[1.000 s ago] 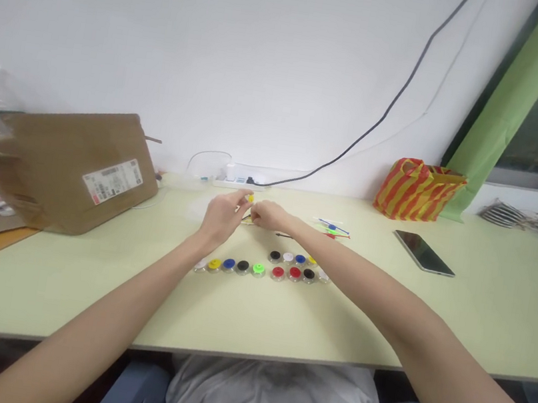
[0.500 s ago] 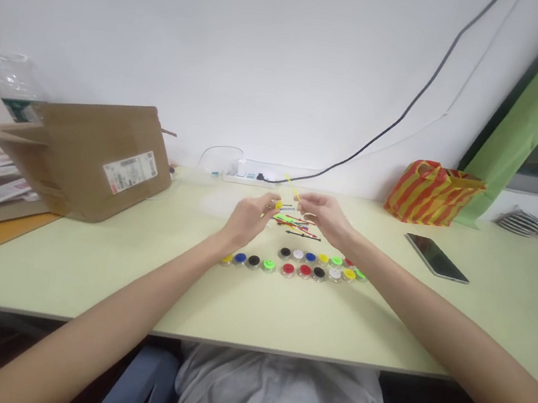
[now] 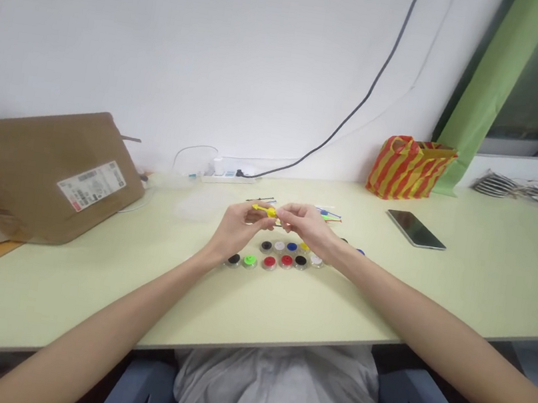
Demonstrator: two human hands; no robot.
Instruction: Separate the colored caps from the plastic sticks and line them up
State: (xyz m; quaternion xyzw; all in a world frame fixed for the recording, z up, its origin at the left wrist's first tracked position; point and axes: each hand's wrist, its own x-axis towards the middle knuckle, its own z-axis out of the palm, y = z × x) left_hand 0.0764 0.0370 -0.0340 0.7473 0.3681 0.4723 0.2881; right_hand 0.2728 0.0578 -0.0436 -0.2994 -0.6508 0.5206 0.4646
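Note:
In front of me, above the table, my left hand (image 3: 241, 226) is closed on a small yellow round piece (image 3: 271, 213). My right hand (image 3: 303, 223) pinches a thin yellow arrow (image 3: 260, 208), whose pointed head sticks out to the left over the round piece. The fingertips of both hands meet there, so whether the two yellow parts are joined is hidden. Just below the hands stand small clear discs with coloured caps, such as a green one (image 3: 250, 261) and a red one (image 3: 269, 262). Behind my right hand lie several loose coloured arrows (image 3: 330, 216), partly covered.
A cardboard box (image 3: 50, 175) stands on the left. A power strip (image 3: 229, 177) with a black cable (image 3: 330, 133) lies along the wall. To the right are a phone (image 3: 415, 229) and a striped bag (image 3: 407, 172). The table's front edge (image 3: 267, 346) runs before my lap.
My hands have come together, bringing the yellow arrow onto the yellow round piece. The arrow has turned from upright to lying sideways. The camera view has shifted and tilted.

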